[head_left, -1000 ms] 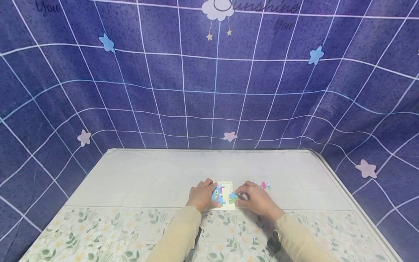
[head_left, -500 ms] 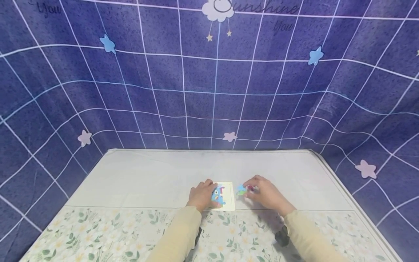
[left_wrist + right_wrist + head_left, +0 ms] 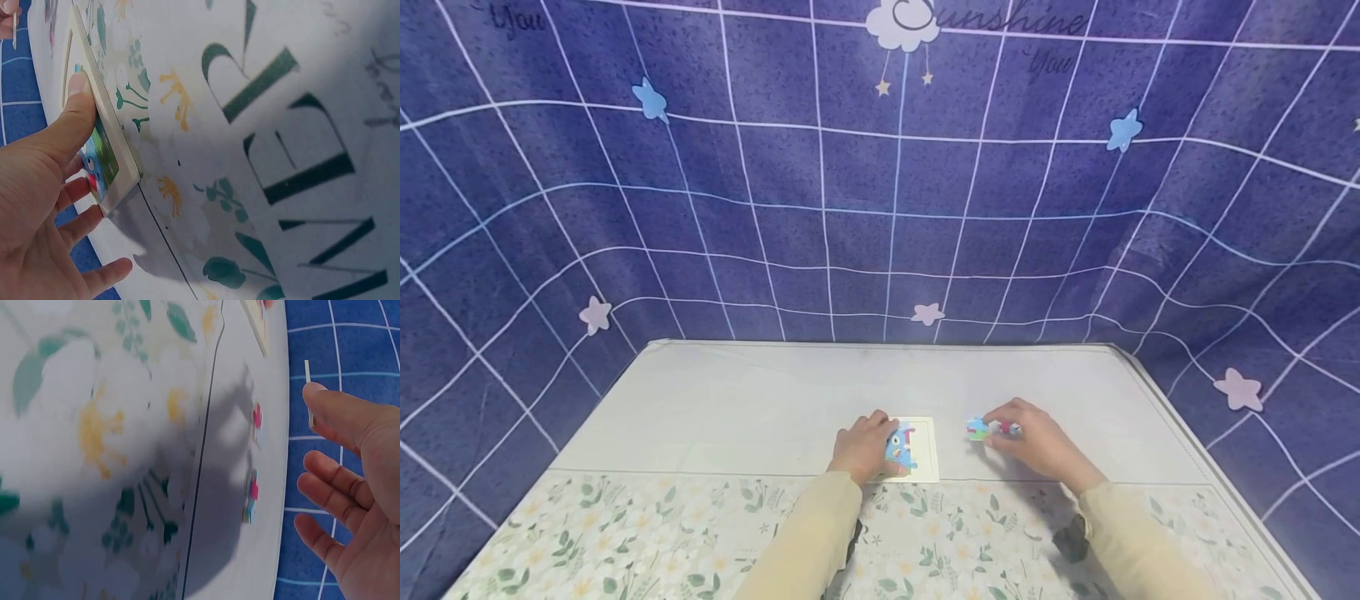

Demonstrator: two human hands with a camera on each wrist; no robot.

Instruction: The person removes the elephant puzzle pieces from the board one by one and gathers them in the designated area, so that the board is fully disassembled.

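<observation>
Your left hand [image 3: 861, 448] gripped the left side of the tray [image 3: 934, 454], the thumb laid over its near edge onto the bird picture [image 3: 896, 446] and the fingertips at the far side and left end. The tray lay flat on the white part of the table [image 3: 760, 400], just beyond the line where the floral print [image 3: 647, 533] began; its left part was filled with picture and its right part showed bare, pale backing. Your right hand [image 3: 1037, 442] pinched a blue and green piece [image 3: 977, 427] between thumb and forefinger, well clear of the tray's right edge. From your right wrist the piece appeared edge-on and raised off the surface, with your other three fingers loosely bent and apart from it. Two loose pieces [image 3: 251, 494], touched with pink and blue, lay on the white part near that hand, in or beside its shadow; from above, your fingers partly hid them. Your pale sleeves [image 3: 808, 533] reached across the print, and a blue gridded curtain [image 3: 850, 242] with stars hung behind the table.
</observation>
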